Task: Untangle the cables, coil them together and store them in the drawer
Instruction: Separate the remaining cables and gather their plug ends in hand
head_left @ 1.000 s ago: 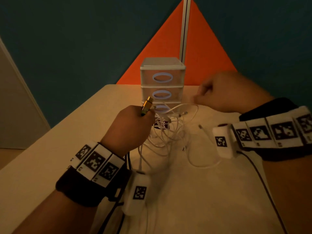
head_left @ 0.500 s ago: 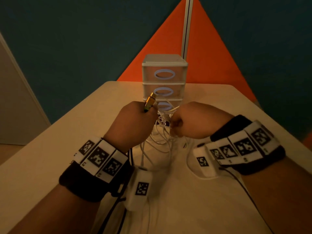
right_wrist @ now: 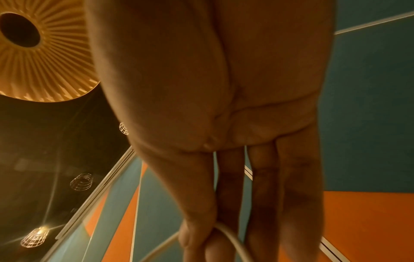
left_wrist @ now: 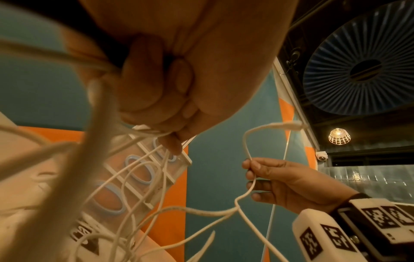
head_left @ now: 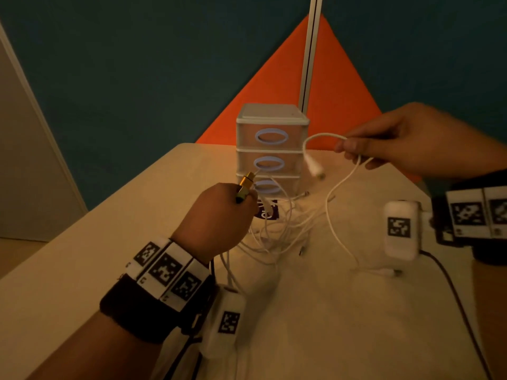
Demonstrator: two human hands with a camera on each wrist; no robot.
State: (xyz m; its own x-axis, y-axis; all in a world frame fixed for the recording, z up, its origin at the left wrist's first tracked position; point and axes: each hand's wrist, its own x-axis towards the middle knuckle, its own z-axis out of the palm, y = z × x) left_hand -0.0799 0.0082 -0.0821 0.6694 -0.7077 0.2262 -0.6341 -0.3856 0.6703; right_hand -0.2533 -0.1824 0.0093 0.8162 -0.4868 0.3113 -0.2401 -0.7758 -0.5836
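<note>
Two hands on the cable tangle, in front of the drawer unit [head_left: 271,149].

Left hand [head_left: 216,223], fist closed, grips a bunch of white cables [head_left: 277,229] just in front of the unit's bottom drawer; a gold connector [head_left: 245,185] sticks up from the fist. Right hand [head_left: 411,141], raised to the unit's right, pinches one white cable [head_left: 333,187] between thumb and forefinger; its plug end [head_left: 314,167] droops beside the unit. Remaining loops lie on the table [head_left: 96,256] before the unit.
</note>
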